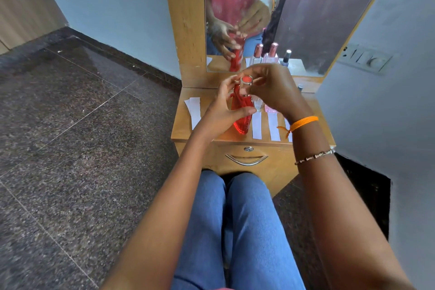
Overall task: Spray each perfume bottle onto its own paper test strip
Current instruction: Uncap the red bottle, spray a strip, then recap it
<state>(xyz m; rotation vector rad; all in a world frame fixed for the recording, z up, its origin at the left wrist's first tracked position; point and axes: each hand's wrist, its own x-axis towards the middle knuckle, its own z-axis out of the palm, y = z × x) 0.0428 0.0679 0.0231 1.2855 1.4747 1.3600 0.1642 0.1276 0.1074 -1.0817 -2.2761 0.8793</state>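
Observation:
My left hand grips a tall red perfume bottle around its body and holds it upright above the small wooden dresser top. At the bottle's top, the fingers of my right hand are closed on its clear cap. White paper test strips lie flat on the dresser: two overlapping ones at the left, two more to the right of the bottle. A clear bottle and a pink bottle stand behind, mostly hidden by my right hand.
A mirror rises behind the dresser and reflects the hands and bottles. A drawer with a metal handle faces my knees. A wall with a switch plate stands close on the right; dark stone floor lies to the left.

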